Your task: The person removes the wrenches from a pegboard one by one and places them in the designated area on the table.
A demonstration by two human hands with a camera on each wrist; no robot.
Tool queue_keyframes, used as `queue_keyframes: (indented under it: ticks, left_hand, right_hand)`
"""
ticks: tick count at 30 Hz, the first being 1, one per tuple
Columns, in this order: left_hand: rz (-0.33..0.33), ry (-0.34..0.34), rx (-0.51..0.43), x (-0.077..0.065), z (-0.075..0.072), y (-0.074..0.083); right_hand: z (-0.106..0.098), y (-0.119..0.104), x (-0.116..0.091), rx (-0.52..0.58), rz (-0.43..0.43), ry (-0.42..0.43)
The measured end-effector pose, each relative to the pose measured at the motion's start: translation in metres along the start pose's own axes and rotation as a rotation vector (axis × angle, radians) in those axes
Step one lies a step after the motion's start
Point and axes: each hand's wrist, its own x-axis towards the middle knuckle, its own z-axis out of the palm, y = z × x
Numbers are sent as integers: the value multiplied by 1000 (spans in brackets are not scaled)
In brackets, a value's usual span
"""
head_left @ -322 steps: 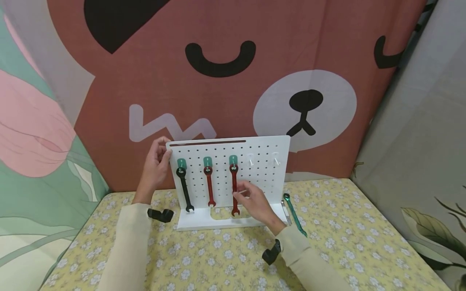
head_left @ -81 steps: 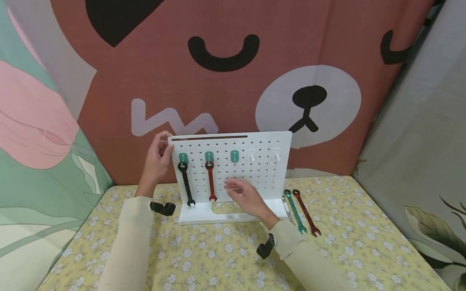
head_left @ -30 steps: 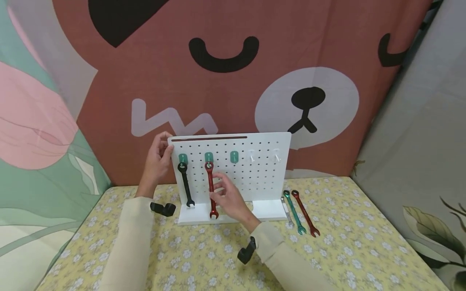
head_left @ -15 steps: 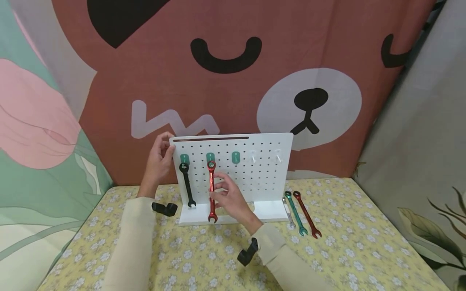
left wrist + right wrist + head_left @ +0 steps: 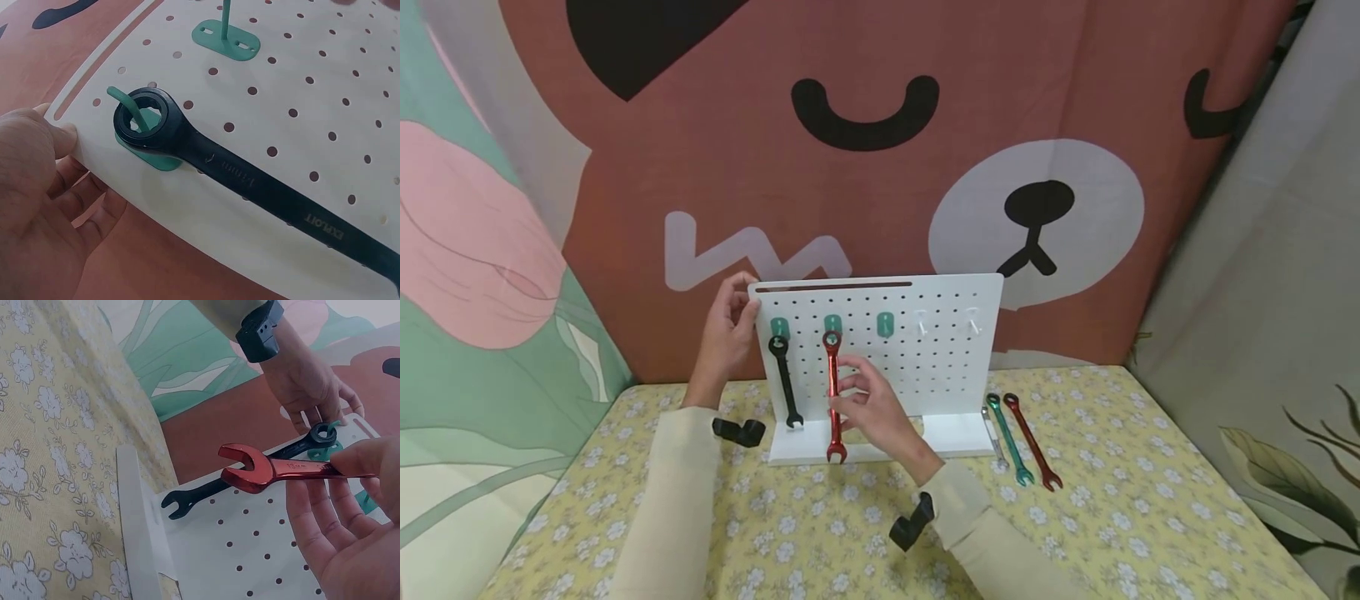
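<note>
My left hand [image 5: 727, 337] grips the left edge of a white pegboard [image 5: 925, 367], thumb on the front face. Right beside that hand, a black combination wrench [image 5: 250, 178] hangs by its ring end from a green hook [image 5: 128, 103]. My right hand [image 5: 872, 408] pinches a red combination wrench [image 5: 833, 392] by the shaft, thumb against curled fingers. Its ring end is up and its jaw end points down. In the left wrist view the second green hook [image 5: 226, 40] shows with no ring on it; in the head view the red wrench's ring overlaps that hook.
A third green hook [image 5: 885, 325] and a clear hook [image 5: 921, 322] stand bare on the board. Right of the base lie a silver wrench [image 5: 995, 439], a green wrench [image 5: 1011, 442] and another red wrench [image 5: 1033, 442] on the flowered tablecloth [image 5: 805, 542].
The other red wrench left the third hook for the table. My right hand then took hold of the second red wrench and drew it forward off the board. The left hand stayed put.
</note>
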Motion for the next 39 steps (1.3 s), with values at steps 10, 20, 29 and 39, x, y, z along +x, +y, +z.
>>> queue_keyframes:
  ticks: [10,20,29,39]
  left_hand:
    - [-3,0,-9,-1,-1,-13]
    - [-21,6,-5,-1,-1,-3]
    - [-8,-5,0,-9,-1,29]
    - [-19,-7,0,-9,-1,33]
  right_hand:
    - [-6,-8,-12,-23,-22,-73]
    - [-36,-15,-31,-58,14,-121]
    - [-64,-8,-55,-100,58,-93]
    - [-108,-5,-89,-204,75,-93]
